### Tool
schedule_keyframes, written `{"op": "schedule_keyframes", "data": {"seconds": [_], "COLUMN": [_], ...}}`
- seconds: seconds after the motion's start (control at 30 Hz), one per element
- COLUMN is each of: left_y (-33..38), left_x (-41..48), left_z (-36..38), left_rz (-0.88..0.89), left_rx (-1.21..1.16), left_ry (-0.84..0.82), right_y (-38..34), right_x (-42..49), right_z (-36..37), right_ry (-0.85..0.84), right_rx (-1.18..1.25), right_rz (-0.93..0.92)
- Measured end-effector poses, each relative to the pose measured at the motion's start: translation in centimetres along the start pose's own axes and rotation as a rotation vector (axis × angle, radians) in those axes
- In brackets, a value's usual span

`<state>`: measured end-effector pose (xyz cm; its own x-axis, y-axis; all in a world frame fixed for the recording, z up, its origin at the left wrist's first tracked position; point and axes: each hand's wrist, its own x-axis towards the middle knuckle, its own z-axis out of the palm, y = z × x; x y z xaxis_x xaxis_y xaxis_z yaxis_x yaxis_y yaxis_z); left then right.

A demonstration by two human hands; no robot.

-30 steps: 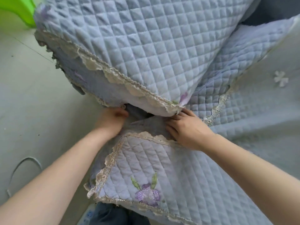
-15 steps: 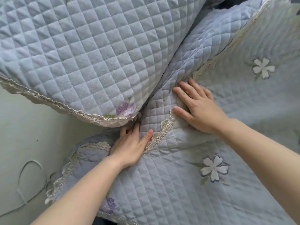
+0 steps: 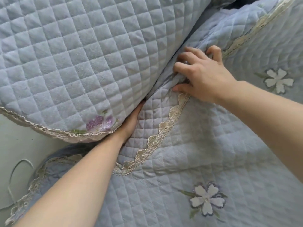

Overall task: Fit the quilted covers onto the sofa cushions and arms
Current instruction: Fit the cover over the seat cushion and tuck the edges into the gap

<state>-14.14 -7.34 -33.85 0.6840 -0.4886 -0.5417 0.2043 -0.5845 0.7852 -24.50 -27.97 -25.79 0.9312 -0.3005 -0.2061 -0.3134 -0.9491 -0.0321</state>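
A pale blue quilted arm cover (image 3: 73, 54) with a lace edge and a purple embroidered flower drapes over the sofa arm at upper left. A matching seat cover (image 3: 196, 153) with white flowers and a scalloped lace strip (image 3: 164, 128) lies across the seat. My left hand (image 3: 131, 122) is pushed flat into the gap between the arm and the seat, its fingertips hidden under the arm cover. Higher along that gap, my right hand (image 3: 201, 74) grips a bunched fold of the seat cover with curled fingers.
Pale floor (image 3: 19, 136) shows at the left, with a thin grey cord (image 3: 15, 171) looping on it. A strip of dark sofa upholstery (image 3: 237, 4) shows at the top between the covers. The seat cover's lace-edged front corner (image 3: 37, 177) hangs toward the floor.
My left hand has slid deeper into the gap under the arm cover. My right hand moved up along the gap and went from lying flat to bunching the fabric.
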Motion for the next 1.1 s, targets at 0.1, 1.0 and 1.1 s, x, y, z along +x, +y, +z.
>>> {"op": "schedule_keyframes", "data": {"seconds": [0.1, 1.0, 1.1], "left_y": [-0.2, -0.2, 0.9], "left_x": [-0.4, -0.7, -1.7], "left_z": [-0.6, 1.6, 0.4], "left_rz": [0.031, -0.36, -0.277], "left_rx": [0.008, 0.118, 0.214], "left_ry": [-0.026, -0.084, -0.148], "right_y": [-0.8, 7.5, 7.0], "right_x": [-0.9, 8.9, 7.4], "right_z": [0.5, -4.3, -5.1], "right_ry": [0.084, -0.474, -0.588], "right_rx": [-0.046, -0.178, -0.356], "right_rz": [0.004, 0.007, -0.127]}}
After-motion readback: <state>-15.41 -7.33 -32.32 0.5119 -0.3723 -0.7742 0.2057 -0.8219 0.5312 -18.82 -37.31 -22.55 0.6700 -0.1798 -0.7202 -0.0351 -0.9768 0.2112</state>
